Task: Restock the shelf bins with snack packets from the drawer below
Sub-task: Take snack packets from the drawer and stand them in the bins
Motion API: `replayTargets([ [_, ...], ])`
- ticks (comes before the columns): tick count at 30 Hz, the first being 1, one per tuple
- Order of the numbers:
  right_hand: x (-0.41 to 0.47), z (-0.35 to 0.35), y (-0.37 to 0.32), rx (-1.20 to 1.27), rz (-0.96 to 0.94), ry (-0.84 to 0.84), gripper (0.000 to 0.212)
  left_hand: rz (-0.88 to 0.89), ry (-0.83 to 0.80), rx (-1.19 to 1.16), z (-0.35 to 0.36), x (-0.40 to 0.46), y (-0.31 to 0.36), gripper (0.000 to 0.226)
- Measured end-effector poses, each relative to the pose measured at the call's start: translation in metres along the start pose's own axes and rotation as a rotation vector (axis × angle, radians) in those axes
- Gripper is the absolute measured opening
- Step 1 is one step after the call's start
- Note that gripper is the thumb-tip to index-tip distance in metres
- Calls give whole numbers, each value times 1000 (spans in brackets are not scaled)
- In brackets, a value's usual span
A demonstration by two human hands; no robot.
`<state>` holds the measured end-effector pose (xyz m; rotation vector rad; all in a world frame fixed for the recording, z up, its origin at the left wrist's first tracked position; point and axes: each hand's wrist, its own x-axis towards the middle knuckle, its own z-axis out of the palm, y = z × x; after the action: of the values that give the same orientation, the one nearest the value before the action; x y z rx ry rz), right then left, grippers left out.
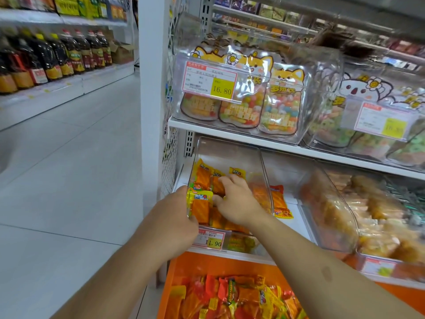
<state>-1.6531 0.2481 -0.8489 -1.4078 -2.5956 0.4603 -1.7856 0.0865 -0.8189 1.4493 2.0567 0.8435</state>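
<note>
From the head camera, both hands were inside the clear bin on the lower shelf, at its left end. The left hand was curled round the bin's front left corner, its fingers pressing a yellow-and-orange packet against the wall; whether it held the packet or only the bin I could not tell, since the fingertips were hidden. The right hand lay over the packets in the bin, fingers bent and pressed down among them, seemingly pushing them into place rather than pinching one.

One loose packet lay on the shelf just beside the bin, outside its right wall. Below, the orange drawer stood open, holding many more packets.

The step in hand looked like settling a batch into the bin. The next move would call for freeing both hands, reaching down to the drawer for another handful, and picking up the stray packet.
</note>
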Motion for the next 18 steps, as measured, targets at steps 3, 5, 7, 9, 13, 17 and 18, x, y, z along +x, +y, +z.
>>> replayTargets([
  [3,13,1,7,-140,85,-69,69,-11,-7,-7,0,1,1,43],
  [5,19,4,10,-192,174,-134,71,-8,-7,-6,0,1,1,43],
  [7,22,6,9,-212,226,-166,72,-5,-8,-9,0,1,0,42],
  [9,23,7,8,-221,239,-172,73,-2,-5,-7,0,1,-1,41],
  [13,20,6,10,-199,206,-148,74,13,-1,4,0,2,-1,38],
  [17,-5,-10,7,-99,84,-127,70,21,4,12,-1,1,0,34],
  [18,-16,-15,5,-79,39,-108,69,19,7,12,-1,0,1,37],
])
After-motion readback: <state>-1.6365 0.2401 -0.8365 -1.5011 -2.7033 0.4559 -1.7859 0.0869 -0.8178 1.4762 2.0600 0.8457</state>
